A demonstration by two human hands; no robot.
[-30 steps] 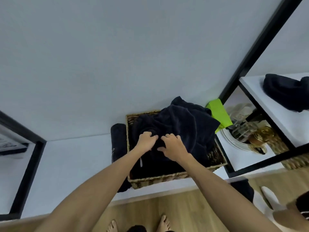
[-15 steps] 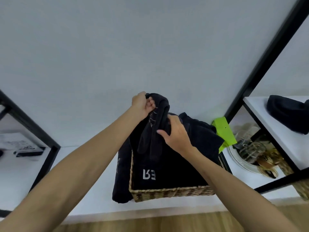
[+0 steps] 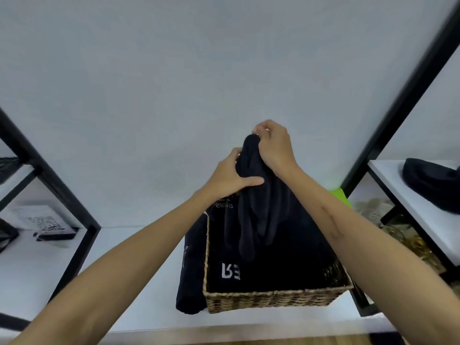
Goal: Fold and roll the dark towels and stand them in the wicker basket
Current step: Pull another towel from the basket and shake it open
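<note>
Above wicker basket, both hands' fingers curled around dark towel

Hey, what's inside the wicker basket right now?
Dark towels fill the wicker basket; one shows white letters. Both hands, left hand and right hand, lift another towel above it. The basket's floor is covered.

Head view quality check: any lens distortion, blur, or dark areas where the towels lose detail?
Head view: strong wide-angle bending, the black shelf posts splay outward; light soft and even, no glare; left hand and right hand fairly sharp; the lifted dark towel and the wicker basket interior merge into near-black, only white lettering legible; glassware at right is blurry.
</note>
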